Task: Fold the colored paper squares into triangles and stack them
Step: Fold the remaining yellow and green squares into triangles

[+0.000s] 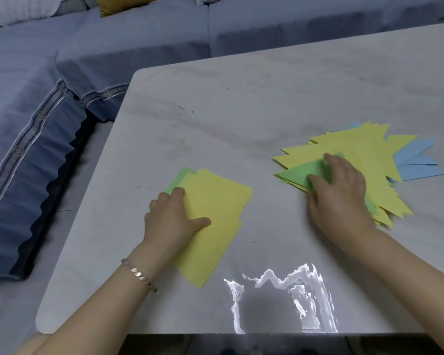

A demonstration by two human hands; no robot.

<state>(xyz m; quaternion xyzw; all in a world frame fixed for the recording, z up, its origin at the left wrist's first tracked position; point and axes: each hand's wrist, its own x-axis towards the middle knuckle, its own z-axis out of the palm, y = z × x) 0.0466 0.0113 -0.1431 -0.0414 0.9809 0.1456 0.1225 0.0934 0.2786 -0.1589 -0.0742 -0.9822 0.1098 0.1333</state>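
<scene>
Grey marble table (241, 103): right hand (341, 190), fingers spread, presses a green paper triangle (300, 172) onto the big stack (364, 149); left hand (169, 221), fingers curled, grips few remaining yellow squares (215, 216).

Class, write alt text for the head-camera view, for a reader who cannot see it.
A person's right hand presses a green triangle onto a pile of yellow and blue triangles, while the left hand holds the edge of a stack of yellow squares on a grey table.
</scene>
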